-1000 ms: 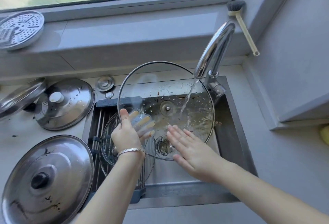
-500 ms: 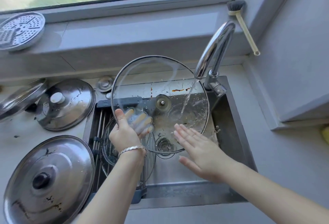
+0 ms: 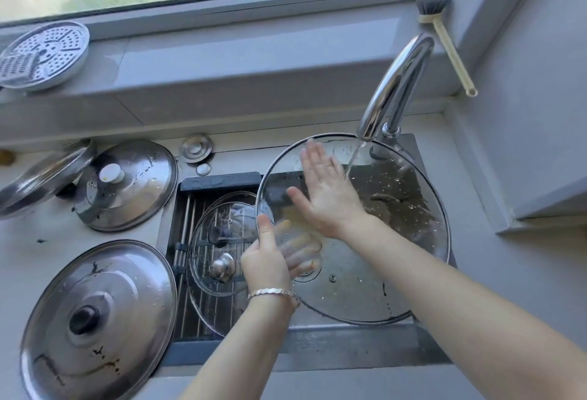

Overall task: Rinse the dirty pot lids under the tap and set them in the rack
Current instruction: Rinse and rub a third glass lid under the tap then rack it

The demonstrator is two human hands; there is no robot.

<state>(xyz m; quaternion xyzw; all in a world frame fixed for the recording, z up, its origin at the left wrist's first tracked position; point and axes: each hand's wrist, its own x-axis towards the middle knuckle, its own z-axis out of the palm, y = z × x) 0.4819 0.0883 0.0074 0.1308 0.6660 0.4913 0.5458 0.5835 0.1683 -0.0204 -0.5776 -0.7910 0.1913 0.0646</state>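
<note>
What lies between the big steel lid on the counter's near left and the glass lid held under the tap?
In the head view: a smaller glass lid on the rack, and the left hand gripping the held lid.

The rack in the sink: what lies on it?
A small glass lid lies on the rack. The left hand and big glass lid hide its right edge.

left hand (image 3: 265,260) grips the big glass lid (image 3: 397,266) under the tap (image 3: 397,88), right hand (image 3: 327,193) flat on it, water running.
</note>
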